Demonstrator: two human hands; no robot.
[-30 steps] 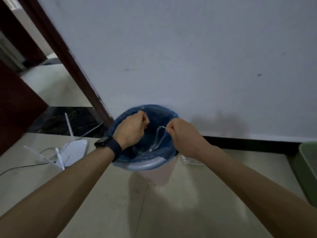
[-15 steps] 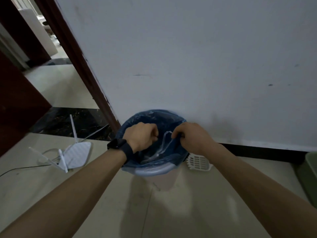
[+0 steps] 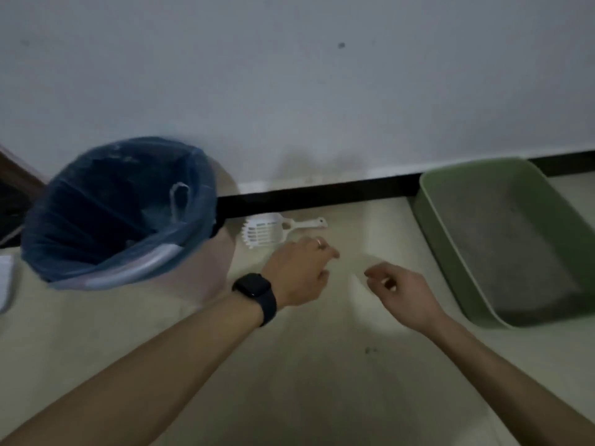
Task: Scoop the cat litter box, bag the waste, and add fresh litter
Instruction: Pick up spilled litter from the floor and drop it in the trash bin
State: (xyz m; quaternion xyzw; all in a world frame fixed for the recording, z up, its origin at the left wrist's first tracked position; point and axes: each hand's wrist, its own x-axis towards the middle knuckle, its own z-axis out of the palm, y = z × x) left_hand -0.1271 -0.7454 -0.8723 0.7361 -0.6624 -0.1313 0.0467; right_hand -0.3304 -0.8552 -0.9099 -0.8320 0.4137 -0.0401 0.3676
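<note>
Litter box (image 3: 433, 204), rigid and probably heavy with grey litter, sits at the right, the flimsy blue bin bag (image 3: 106, 194) at the left, the light, stiff scoop (image 3: 262, 231) between them best taken by its handle, while left hand (image 3: 299, 275) and right hand (image 3: 402, 291) hover loose and empty.

Dim, grainy; motion blur throughout, wide-angle bending at edges

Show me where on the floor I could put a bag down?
Bare floor lies between the two arms, and between the scoop and the litter box. Crowded: by the wall, the scoop lies close beside the bin.
</note>
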